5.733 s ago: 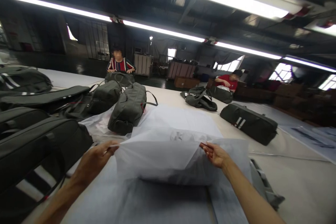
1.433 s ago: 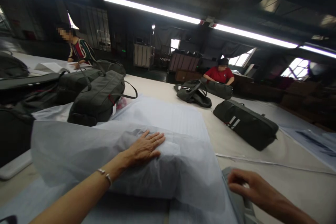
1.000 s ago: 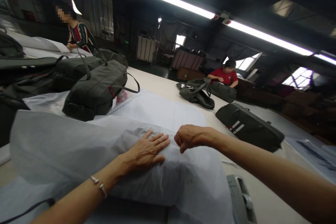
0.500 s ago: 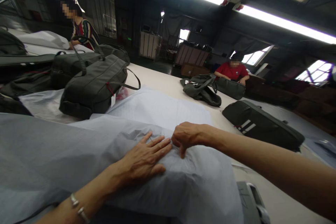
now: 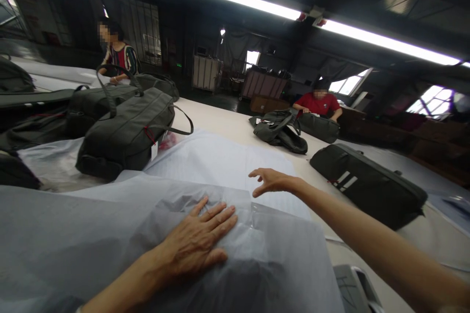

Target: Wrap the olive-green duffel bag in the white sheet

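Thin greyish-white wrapping sheet covers a bulky form in front of me. My left hand lies flat on it, fingers spread, pressing the wrinkled surface. Just above the sheet's far edge hovers my right hand, thumb and fingers apart with nothing between them. A shiny clear strip, like tape, shows on the sheet between the hands. At the lower right of the sheet sits a grey tool with a slot-like handle, partly cut off by the frame.
Dark bags stand on the left, the nearest with a white tag. Another dark bag with white stripes lies right, beside the pale table. One person in red handles a bag; another person in stripes works at the left.
My right hand has come off the sheet, lifted away and opened from its closed pose. My left hand remains flat on the sheet. The camera view has shifted slightly.
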Demonstrator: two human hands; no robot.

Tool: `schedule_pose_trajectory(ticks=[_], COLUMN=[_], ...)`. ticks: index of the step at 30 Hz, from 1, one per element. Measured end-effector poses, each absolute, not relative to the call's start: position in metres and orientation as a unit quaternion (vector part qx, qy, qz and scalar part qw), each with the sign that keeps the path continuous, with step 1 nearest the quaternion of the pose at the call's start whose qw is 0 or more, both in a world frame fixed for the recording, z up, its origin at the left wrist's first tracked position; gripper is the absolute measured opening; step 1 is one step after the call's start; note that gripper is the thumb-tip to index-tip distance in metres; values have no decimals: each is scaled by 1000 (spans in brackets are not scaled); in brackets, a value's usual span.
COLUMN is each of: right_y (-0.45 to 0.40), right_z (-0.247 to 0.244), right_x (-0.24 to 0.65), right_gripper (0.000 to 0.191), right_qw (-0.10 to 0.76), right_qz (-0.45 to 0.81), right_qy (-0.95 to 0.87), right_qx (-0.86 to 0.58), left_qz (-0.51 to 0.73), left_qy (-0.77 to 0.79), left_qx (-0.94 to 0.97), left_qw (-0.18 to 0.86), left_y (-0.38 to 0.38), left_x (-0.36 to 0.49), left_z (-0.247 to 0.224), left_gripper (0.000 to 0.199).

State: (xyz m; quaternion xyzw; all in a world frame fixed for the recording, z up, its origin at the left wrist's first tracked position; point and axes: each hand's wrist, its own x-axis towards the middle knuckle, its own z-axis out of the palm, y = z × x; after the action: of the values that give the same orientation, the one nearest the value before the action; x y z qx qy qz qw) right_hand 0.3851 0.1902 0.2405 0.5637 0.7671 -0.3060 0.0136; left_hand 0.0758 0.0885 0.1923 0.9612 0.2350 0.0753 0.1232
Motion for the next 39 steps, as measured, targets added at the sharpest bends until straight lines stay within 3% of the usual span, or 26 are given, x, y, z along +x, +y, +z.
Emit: schedule_pose_trajectory(ticks=[5, 9, 13, 18, 20, 24, 30, 35, 39], right_y=[176, 161, 156, 147, 128, 66, 34, 51, 49], right_z=[232, 211, 192, 218, 238, 247, 167, 145, 160], right_x=[399, 383, 382, 401, 391, 339, 293, 304, 304], right_gripper=[87, 91, 79, 58, 53, 61, 75, 67, 58], right_qw=[-106, -58, -34, -233, -272, -253, -239, -206, -149], right_qz=[-494, -553, -552, -387, -297, -151, 16, 45, 29], right_qy=[688, 667, 644, 604, 650, 786, 853, 849, 850], right_qx=[520, 496, 529, 656, 644, 544, 464, 485, 504], left_qz=[76, 60, 54, 35, 38, 66, 165, 159, 164], left_qy=[231, 233, 239, 248, 251, 250, 234, 232, 294], left_qx=[965, 968, 967, 963, 961, 955, 944, 954, 941], left_qw=[101, 78, 70, 95, 109, 144, 165, 105, 42], left_y=[90, 89, 89, 90, 88, 75, 71, 80, 80], left_x=[75, 73, 72, 74, 75, 75, 75, 70, 9], left_z=[190, 189, 189, 192, 197, 214, 213, 217, 234], left_gripper=[66, 67, 68, 66, 64, 63, 68, 51, 55])
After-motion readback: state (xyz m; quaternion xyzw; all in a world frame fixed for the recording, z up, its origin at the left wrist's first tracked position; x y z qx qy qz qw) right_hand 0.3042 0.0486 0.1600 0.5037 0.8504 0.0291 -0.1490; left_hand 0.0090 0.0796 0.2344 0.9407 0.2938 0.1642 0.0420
